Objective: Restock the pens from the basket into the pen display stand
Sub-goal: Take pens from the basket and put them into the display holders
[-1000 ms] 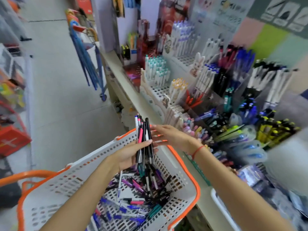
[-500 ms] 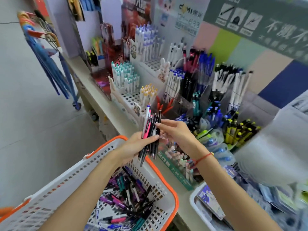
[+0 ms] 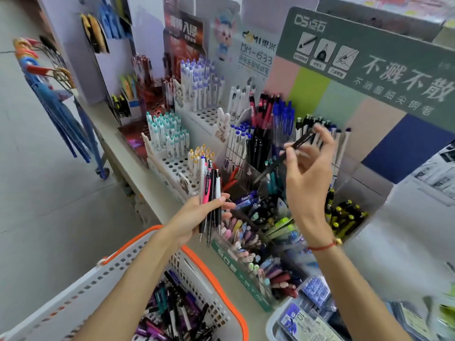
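On the shelf, pen display stand: clear compartments of upright pens. Basket, white with orange rim, low left, holds loose pens. Left hand grips a pen bundle. Right hand pinches one black pen, tilted, over the stand; other fingers spread.

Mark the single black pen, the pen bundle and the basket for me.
black pen (image 3: 273, 167): head view, lower barrel.
pen bundle (image 3: 209, 190): head view, pink pen's barrel.
basket (image 3: 216, 279): head view, orange rim.
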Tool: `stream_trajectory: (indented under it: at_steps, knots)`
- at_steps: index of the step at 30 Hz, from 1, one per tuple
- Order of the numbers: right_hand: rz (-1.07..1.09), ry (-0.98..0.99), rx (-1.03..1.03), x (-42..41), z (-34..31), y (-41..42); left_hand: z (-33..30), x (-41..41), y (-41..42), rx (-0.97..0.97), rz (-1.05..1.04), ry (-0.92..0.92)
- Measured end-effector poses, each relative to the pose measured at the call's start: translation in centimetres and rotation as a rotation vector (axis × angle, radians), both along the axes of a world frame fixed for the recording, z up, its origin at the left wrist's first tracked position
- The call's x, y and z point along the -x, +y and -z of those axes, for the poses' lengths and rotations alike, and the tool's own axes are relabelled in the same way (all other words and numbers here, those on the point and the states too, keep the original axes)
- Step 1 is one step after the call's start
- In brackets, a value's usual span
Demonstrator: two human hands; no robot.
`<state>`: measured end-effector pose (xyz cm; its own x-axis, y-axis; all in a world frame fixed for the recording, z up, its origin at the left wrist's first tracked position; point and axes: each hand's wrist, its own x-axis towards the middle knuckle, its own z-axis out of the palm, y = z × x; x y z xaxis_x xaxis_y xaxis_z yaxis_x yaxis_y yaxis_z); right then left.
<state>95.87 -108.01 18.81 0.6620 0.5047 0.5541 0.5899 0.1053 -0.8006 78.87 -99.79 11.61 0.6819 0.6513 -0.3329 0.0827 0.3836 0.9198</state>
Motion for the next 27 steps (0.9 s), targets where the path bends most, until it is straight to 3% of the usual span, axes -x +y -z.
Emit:
stream_trajectory:
  at_steps: [4, 9, 15, 20, 24, 27]
  knots:
    - [0.122, -0.267, -0.039, -1.6, -0.9, 2.0, -0.6, -0.6, -0.1, -0.039, 0.018, 0.037]
    - [0.052, -0.386, 0.100, -2.2, 0.7, 3.6, -0.6, -0.7, -0.4, 0.084, -0.006, -0.093]
    - [0.029, -0.496, 0.326, -3.0, 2.0, 4.3, -0.6, 0.4, -0.6, 0.458, 0.148, -0.320]
    - [0.081, -0.680, 0.485, -3.0, 1.9, 4.6, -0.7, 0.7, -0.9, 0.415, 0.194, -0.260]
    - [0.100, -0.683, 0.496, -2.2, 1.2, 4.1, -1.0, 0.5, -1.3, 0.327, 0.119, -0.270]
    - [-0.043, -0.491, 0.466, 0.2, 1.2, 2.6, -1.6, 0.1, -1.4, 0.303, 0.096, -0.280]
